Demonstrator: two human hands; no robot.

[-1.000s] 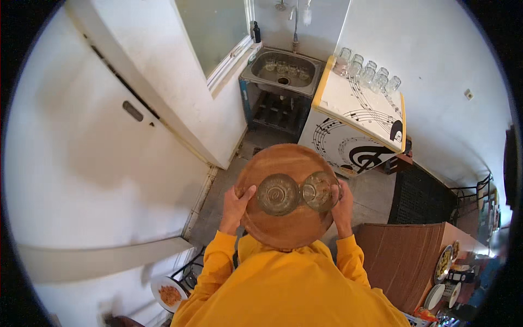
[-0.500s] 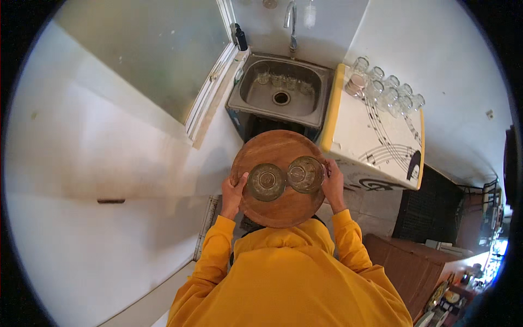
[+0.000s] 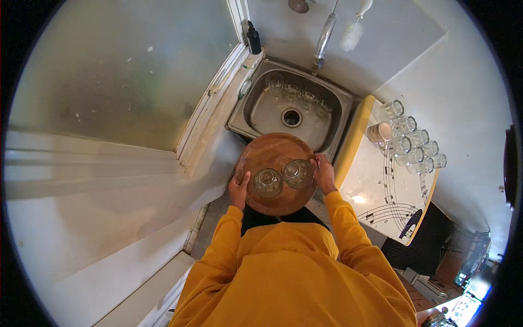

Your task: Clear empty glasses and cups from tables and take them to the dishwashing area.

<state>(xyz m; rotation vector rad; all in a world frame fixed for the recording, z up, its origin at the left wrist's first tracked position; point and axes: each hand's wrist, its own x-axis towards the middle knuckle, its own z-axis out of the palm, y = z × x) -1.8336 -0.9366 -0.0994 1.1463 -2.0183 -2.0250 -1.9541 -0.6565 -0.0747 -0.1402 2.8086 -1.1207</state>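
Between both hands I carry a round wooden tray (image 3: 261,150) in front of my body. Two clear glass bowls or cups stand side by side on it: the left glass (image 3: 267,183) and the right glass (image 3: 298,174). My left hand (image 3: 238,189) grips the tray's left rim, its thumb over the top. My right hand (image 3: 324,173) holds the right rim, close beside the right glass. The tray's far edge overlaps the near edge of a metal sink (image 3: 239,117); whether they touch I cannot tell.
Several glasses (image 3: 309,98) stand along the sink's back wall. To the right, a yellow-edged table (image 3: 362,191) with music-note print holds several upside-down glasses (image 3: 409,146) and a pinkish cup (image 3: 379,132). A faucet (image 3: 325,41) rises behind the sink; a black bottle (image 3: 253,39) stands on the ledge.
My body and the tray have come nearer the sink, and the view has turned. Both hands keep their hold on the tray, and both glasses remain on it.
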